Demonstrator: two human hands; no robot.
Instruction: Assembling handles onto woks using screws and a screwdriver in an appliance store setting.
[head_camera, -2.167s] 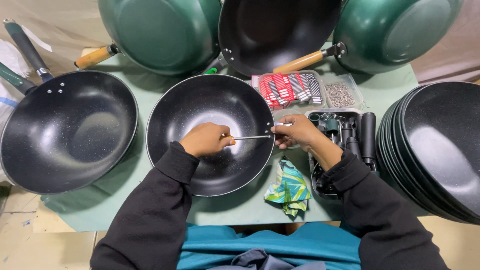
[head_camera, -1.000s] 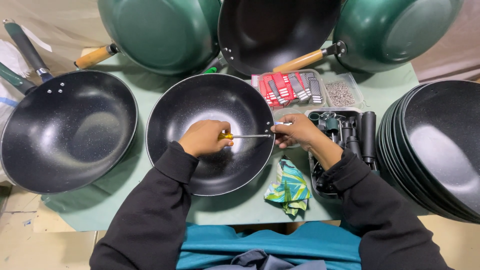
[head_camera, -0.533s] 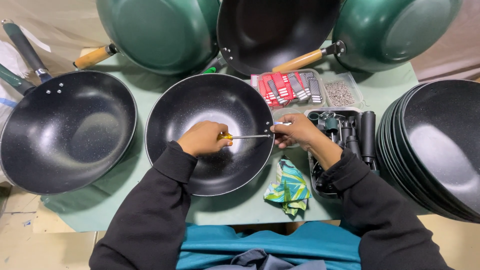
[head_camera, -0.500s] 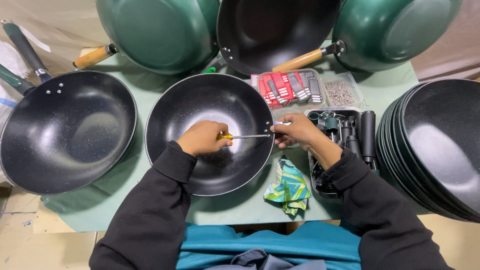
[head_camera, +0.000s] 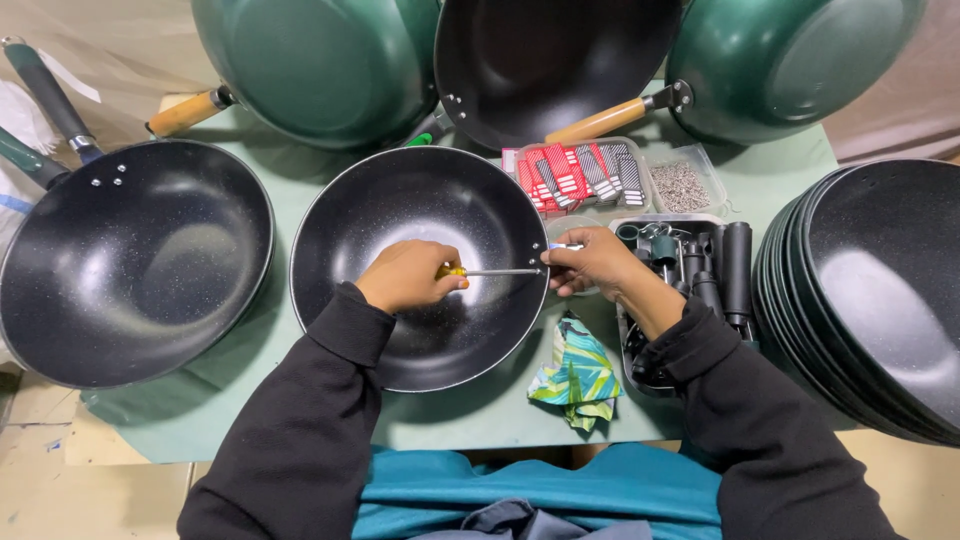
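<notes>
Nothing shifted — screwdriver (head_camera: 487, 271) yellow-handled; pan (head_camera: 420, 265) speckled black.

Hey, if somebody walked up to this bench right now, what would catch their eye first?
Probably the black wok at the centre of the green table, where the left hand holds a yellow-handled screwdriver against the rim and the right hand steadies that spot from outside. Next, the tall stack of black woks at the right and the green pans leaning along the back.
</notes>
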